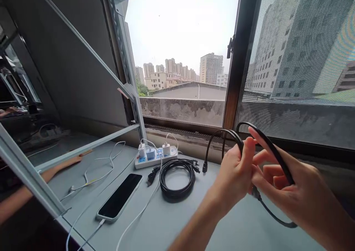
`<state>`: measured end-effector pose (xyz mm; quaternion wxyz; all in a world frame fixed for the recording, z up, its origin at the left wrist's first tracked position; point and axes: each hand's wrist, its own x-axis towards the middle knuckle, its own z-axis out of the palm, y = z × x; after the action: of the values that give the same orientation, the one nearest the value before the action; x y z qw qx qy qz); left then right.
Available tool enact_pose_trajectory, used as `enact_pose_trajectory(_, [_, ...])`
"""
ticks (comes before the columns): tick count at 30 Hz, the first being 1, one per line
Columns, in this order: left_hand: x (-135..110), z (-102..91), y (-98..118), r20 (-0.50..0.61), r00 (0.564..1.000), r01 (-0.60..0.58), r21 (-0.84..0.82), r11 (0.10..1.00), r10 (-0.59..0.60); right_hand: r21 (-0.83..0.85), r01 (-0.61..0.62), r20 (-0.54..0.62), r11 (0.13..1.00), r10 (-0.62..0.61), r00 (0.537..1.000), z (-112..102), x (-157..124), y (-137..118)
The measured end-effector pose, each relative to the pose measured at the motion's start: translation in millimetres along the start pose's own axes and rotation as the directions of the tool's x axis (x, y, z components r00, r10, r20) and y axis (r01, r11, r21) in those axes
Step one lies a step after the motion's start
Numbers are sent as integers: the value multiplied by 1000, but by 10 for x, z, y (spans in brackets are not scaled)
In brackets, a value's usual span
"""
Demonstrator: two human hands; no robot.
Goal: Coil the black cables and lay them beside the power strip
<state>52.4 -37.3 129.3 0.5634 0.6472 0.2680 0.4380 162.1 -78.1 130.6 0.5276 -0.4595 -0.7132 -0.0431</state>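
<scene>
A black cable [273, 151] hangs in loops between my two hands above the grey shelf. My left hand [235, 166] is closed round part of the loops, its thumb pointing up, and one end with a plug [205, 166] dangles to its left. My right hand [291, 180] meets it at the fingers, curled about the same cable, with a loop running over it and a slack length below. What lies between the touching fingertips is hidden. A second black cable [177, 197], coiled into a ring with its plugs sticking out, rests on the shelf left of my hands.
Behind the coil stands a white power strip [142, 165] with chargers plugged in. A phone [120, 197] lies left, joined to a white charging cord [98, 227]. White earphones [111, 166] trail farther back. A metal frame [111, 134] crosses the left side; another person's arm [50, 173] reaches behind it.
</scene>
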Motion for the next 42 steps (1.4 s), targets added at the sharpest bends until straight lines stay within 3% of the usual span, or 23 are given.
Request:
enact_pose_trajectory(8, [-11,-96,46,17,1000,3,135,991,-5,72,-57,31,996,55,998,56,-3,4])
enact_pose_trajectory(15, [-19,-38,120,-28,1000,-3,344,939,14,86,-47,37,995,44,998,51,-3,53])
enact_pose_trajectory(23, [-35,-91,92,9,999,-37,278,960,36,193,-137,74,972,124,989,95,-12,77])
enact_pose_trajectory(26, [16,-122,84,-71,994,-58,276,959,80,261,-219,91,940,201,975,119,15,54])
enact_pose_trajectory(31, [100,-165,69,-314,925,-125,279,952,213,370,-395,163,841,360,919,174,73,-84])
enact_pose_trajectory(37, [101,-305,115,-317,913,-118,396,911,256,376,-420,121,826,406,906,208,114,-36])
enact_pose_trajectory(39, [82,-378,162,-410,864,-135,368,920,291,358,-418,65,835,424,903,190,124,31])
enact_pose_trajectory(42, [51,-475,222,-618,704,-259,235,937,349,348,-425,-40,836,467,884,158,130,104])
